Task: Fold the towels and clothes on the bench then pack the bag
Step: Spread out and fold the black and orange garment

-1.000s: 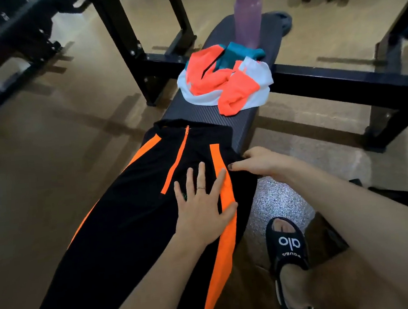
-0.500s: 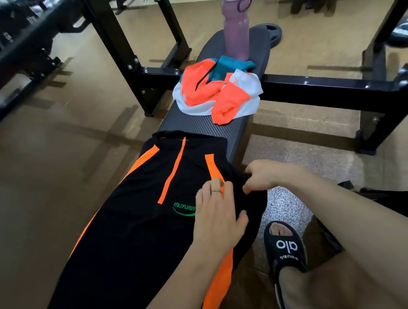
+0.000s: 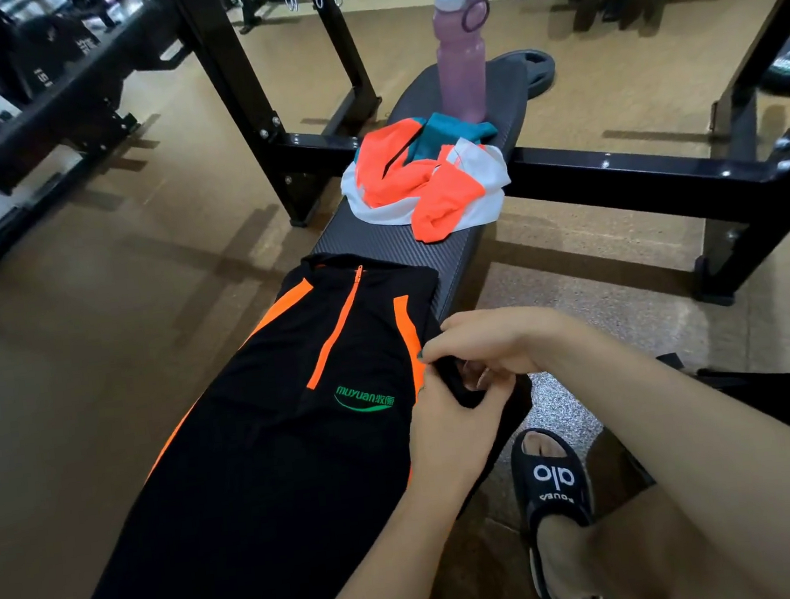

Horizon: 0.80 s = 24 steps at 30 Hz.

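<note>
A black jacket with orange stripes and a green logo (image 3: 299, 431) lies spread along the near half of the dark bench (image 3: 466, 252), collar pointing away from me. My left hand (image 3: 450, 425) and my right hand (image 3: 491, 347) meet at the jacket's right edge, both gripping a bunched fold of its black fabric. Farther up the bench sits a crumpled pile of orange, white and teal clothes (image 3: 424, 179). No bag is in view.
A pink water bottle (image 3: 460, 48) stands at the bench's far end behind the pile. Black rack uprights and a crossbar (image 3: 638, 176) frame the bench. My foot in a black slide sandal (image 3: 557, 516) rests on the floor at the right. A weight plate (image 3: 532, 72) lies beyond.
My left hand slid right off the jacket's front and closed on the right edge beside my right hand. The green logo is now uncovered. The view tilted so the bench sits lower in frame.
</note>
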Motion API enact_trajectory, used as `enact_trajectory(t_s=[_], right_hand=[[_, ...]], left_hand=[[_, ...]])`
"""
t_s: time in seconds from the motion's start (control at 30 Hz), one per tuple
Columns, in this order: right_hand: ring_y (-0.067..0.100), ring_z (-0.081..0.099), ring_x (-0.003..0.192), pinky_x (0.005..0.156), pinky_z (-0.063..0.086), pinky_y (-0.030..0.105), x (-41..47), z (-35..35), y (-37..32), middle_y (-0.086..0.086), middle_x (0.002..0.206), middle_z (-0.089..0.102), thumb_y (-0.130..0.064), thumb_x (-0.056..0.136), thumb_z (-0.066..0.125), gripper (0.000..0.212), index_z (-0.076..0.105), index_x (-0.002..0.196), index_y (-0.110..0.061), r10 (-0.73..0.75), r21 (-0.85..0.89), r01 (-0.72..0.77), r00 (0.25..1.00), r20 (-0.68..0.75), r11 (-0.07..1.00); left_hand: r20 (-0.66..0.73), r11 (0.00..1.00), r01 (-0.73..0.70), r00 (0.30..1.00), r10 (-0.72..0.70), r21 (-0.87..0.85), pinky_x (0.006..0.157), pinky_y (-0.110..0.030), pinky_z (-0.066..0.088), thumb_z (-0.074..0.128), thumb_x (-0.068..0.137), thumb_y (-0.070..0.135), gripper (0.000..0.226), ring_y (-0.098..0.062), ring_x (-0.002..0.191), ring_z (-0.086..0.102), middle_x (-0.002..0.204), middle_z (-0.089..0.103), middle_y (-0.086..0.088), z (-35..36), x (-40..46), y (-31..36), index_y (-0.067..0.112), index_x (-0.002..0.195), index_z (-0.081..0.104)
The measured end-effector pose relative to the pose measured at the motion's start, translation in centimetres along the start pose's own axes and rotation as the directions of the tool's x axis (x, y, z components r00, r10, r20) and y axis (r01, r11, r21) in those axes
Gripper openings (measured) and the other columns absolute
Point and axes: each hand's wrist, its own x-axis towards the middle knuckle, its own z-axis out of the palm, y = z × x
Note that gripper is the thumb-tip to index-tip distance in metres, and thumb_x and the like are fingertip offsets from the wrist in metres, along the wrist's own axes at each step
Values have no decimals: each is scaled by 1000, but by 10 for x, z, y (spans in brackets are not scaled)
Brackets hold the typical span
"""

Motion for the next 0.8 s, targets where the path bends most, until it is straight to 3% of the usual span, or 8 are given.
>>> enact_trajectory(t_s=[0.17,0.23,0.3,0.4,0.53,0.7,0.8], right_hand=[[27,69,71,60,54,31,-7,0,-2,15,82,67,-31,92,60,21,64,84,-11,10,-25,-7,989,147,1000],[28,71,72,61,55,32,-8,-1,-2,19,87,69,-29,94,58,23,67,89,-9,0,16,-3,986,168,1000],[26,73,76,66,58,33,-9,-3,-2,20,96,71,-29,96,55,28,67,99,-4,-16,15,13,985,171,1000],[24,72,80,72,59,33,-8,-1,-3,16,100,72,-34,98,52,30,63,105,-6,-16,-112,26,996,90,993],[24,73,71,71,60,35,1,5,-6,10,75,73,-30,97,56,23,58,85,-11,-61,-219,40,994,-89,975],[16,70,51,53,56,29,12,1,-7,5,51,67,-7,92,53,19,51,73,-11,-133,-187,76,940,-315,979],[15,65,42,44,50,24,9,-6,-5,2,44,62,0,88,46,17,53,76,-9,-119,-135,68,902,-415,989]], left_hand=[[57,989,80,996,-73,-124,73,-15,46,70,88,48,48,6,90,60,98,60,23,-4,-2,1,43,121,35],[47,993,64,997,-60,-101,79,-19,50,67,90,48,39,7,92,61,99,64,22,-6,2,-2,38,120,44],[32,997,42,999,-40,-63,90,-28,54,62,95,46,41,-2,103,65,109,69,15,-9,5,-5,30,132,54],[36,1000,-13,999,12,28,87,-26,54,58,99,27,33,-10,105,67,114,71,5,-15,8,-7,22,132,57],[52,994,-61,997,56,95,69,-18,48,61,90,10,35,-9,88,65,97,68,8,-18,6,-4,20,123,59],[10,959,-16,1000,14,284,75,-43,56,55,82,21,20,-27,85,65,87,64,-2,-20,-1,-9,21,102,54],[46,906,29,998,-53,423,75,-42,54,47,85,21,9,-37,88,63,89,63,-9,-22,-9,-11,18,91,52]])
